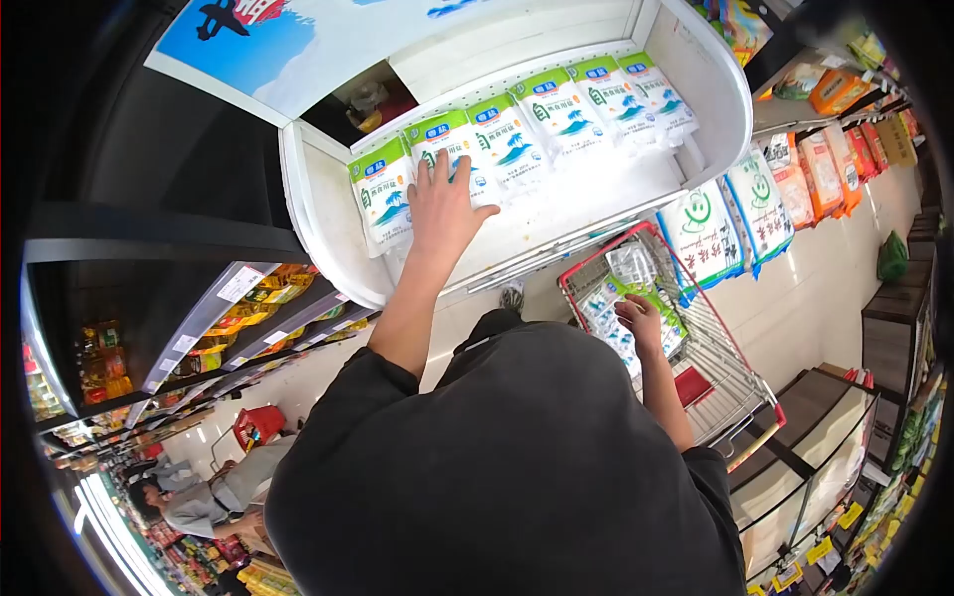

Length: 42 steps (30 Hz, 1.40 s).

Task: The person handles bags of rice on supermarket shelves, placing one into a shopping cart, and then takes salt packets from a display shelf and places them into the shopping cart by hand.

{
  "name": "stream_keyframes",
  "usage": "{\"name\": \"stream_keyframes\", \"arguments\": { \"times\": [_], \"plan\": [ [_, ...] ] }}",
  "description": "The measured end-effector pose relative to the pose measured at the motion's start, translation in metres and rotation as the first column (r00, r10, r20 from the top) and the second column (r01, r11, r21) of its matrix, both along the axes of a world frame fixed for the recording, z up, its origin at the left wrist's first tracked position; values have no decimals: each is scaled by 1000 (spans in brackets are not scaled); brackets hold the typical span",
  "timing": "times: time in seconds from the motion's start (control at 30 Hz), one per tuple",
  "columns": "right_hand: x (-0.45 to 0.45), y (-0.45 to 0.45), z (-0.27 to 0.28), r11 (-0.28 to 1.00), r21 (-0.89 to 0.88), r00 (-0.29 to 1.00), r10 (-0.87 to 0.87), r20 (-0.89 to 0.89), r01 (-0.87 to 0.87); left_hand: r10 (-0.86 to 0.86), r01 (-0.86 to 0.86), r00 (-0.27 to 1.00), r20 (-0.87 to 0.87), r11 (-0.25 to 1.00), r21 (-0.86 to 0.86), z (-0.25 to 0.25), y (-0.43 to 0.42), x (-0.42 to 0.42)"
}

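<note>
White packets with green tops stand in a row in a white display bin (pixel 730 94). My left hand (pixel 443 204) lies on the second packet from the left (pixel 437 129), its fingers spread and its thumb out to the side. Left of it leans the first packet (pixel 383 194), and to the right is the third packet (pixel 505 139). My right hand (pixel 639 318) is over the shopping cart (pixel 720 382), above similar green and white packets (pixel 608 313), with its fingers bent and apart and nothing seen between them.
Large white and green bags (pixel 701 233) stand right of the bin, with orange bags beyond. Dark shelves (pixel 149 233) line the left side. At the lower left are another person (pixel 204 502) and a red basket (pixel 260 425). More shelving stands at the right.
</note>
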State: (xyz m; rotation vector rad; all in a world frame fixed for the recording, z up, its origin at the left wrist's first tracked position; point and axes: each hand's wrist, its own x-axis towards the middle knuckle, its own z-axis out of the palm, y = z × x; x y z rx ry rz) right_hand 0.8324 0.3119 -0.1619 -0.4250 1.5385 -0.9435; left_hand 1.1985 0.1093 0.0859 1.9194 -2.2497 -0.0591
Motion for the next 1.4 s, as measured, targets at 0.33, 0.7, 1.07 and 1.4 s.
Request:
{"name": "stream_keyframes", "arguments": {
  "times": [0.33,0.7,1.07,1.4],
  "plan": [
    [46,-35,82,985,-154,996,89,24,-84,-102,83,985,-138,987,-134,-21,5,0],
    [76,-43,129,957,-222,982,189,-13,-187,-326,235,935,-138,863,-447,-31,7,-22],
    [107,-98,197,977,-211,608,176,774,-14,-772,535,581,-258,602,-593,19,71,-46],
    [100,-94,185,942,-326,823,121,555,81,-551,316,790,-268,741,-593,17,60,18]
  ]
}}
